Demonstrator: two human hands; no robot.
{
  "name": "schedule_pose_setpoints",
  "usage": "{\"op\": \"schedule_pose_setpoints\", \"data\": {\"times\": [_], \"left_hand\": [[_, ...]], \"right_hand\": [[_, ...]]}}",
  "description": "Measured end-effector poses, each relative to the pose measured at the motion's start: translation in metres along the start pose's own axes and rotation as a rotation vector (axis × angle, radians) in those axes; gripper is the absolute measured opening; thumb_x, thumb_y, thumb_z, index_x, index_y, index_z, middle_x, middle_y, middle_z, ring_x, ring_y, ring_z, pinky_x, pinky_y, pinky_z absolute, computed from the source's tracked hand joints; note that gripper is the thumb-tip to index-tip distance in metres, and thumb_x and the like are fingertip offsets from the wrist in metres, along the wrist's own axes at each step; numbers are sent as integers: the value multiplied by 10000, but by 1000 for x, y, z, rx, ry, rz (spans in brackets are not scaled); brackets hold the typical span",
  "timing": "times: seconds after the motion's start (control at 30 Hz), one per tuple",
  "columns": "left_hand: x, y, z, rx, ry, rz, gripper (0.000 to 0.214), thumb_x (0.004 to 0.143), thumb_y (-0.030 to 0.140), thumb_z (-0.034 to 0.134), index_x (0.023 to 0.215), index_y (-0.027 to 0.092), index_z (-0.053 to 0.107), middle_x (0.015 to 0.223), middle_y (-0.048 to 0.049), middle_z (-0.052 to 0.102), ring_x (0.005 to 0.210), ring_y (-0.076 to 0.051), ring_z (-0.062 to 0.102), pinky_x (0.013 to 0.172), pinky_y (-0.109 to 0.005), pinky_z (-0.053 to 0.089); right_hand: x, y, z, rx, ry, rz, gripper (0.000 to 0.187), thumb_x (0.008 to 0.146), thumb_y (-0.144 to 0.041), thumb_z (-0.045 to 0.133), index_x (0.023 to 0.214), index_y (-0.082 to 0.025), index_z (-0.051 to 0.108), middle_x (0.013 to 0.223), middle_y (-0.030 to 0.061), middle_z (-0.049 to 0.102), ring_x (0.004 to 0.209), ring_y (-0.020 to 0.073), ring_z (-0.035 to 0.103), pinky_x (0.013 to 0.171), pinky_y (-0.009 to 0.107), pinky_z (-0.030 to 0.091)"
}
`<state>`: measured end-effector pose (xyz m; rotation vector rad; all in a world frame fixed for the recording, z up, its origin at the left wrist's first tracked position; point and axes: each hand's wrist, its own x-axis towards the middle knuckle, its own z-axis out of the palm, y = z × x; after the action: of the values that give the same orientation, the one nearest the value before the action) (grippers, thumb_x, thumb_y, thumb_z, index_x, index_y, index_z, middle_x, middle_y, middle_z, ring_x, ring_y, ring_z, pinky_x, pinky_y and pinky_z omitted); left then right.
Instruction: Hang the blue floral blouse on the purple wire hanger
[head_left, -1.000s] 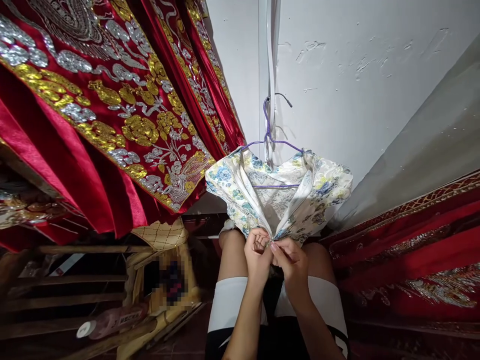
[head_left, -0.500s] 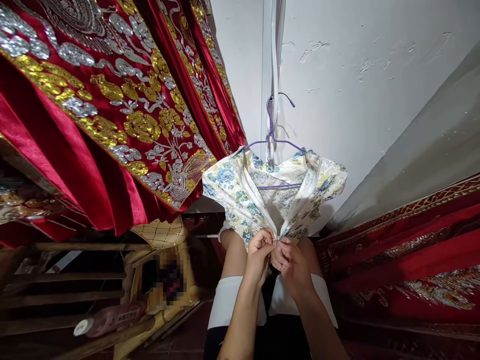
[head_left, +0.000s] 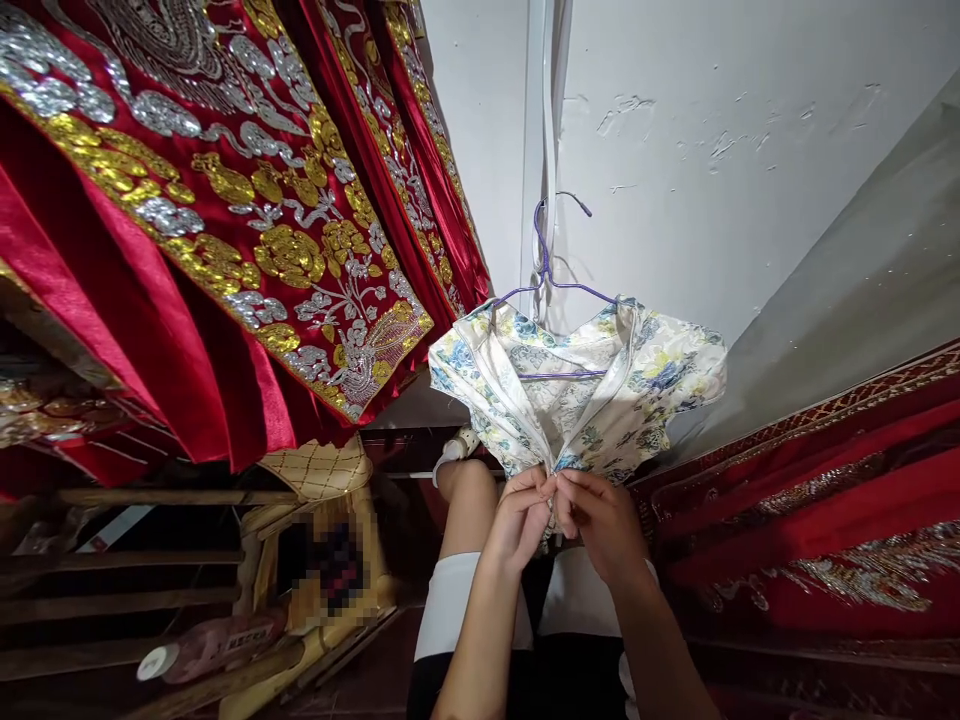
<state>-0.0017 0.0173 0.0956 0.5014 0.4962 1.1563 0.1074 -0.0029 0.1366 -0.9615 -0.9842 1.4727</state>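
- I have the floral short-sleeved garment (head_left: 487, 410) hanging in front of the knees, shoulders on a purple wire hanger (head_left: 577, 288), neck opening spread in a V above both hands.
- Left hand (head_left: 521, 515): thumb and fingers pinched together, no real gap, gripping the garment at the foot of that V.
- Right hand (head_left: 604, 520): right beside it, fingertips closed on the same spot. Whether a zip pull, a hook or plain cloth sits between them, I can't tell; the fingers cover it.
- Here's my worry: the pale edging (head_left: 600, 395) runs down both sides to the pinch, so an uneven pull could leave the two edges mismatched or trap a fold.
- If either pinch slips, I'd expect the V to spring apart, since the cloth looks drawn together there.
- Tug down too hard and the shoulders could slide off the hanger; its hook is near a white strip (head_left: 550, 120), but what bears the weight I can't make out.
- Left side, the red embroidered cloth (head_left: 292, 260) hangs near the sleeve; sequins could snag it on a sideways swing.
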Motion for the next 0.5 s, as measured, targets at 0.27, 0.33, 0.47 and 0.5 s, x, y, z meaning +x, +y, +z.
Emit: {"op": "schedule_pose_setpoints", "data": {"times": [0.27, 0.33, 0.47, 0.5], "left_hand": [[1, -1, 2, -18, 38, 16, 543, 533, 241, 931, 503, 180, 392, 733, -21, 541, 744, -145, 521, 718, -270, 458], [0, -3, 0, -1, 45, 16, 582, 545, 259, 937, 504, 183, 362, 642, 11, 444, 676, -122, 453, 697, -263, 428], [0, -7, -6, -8, 35, 3, 617, 570, 271, 952, 526, 186, 342, 596, 43, 352, 606, -95, 378, 681, -272, 416], [0, -8, -7, -16, 29, -4, 625, 570, 279, 956, 530, 188, 339, 606, 35, 375, 616, -102, 400, 690, -283, 425]], "right_hand": [[20, -19, -8, 81, -7, 16, 345, 763, -519, 758, 650, -202, 681, 384, -75, 349, 402, 101, 293, 468, 279, 240], [27, -27, -9, 78, 4, -11, 337, 764, -524, 756, 698, -196, 715, 387, -82, 328, 407, 102, 283, 469, 280, 249], [44, -48, -8, 111, 17, -88, 324, 733, -502, 778, 720, -182, 732, 391, -92, 296, 408, 91, 243, 459, 276, 230], [48, -54, -7, 113, 10, -108, 312, 739, -490, 774, 720, -182, 731, 395, -91, 295, 412, 92, 246, 460, 278, 229]]}}
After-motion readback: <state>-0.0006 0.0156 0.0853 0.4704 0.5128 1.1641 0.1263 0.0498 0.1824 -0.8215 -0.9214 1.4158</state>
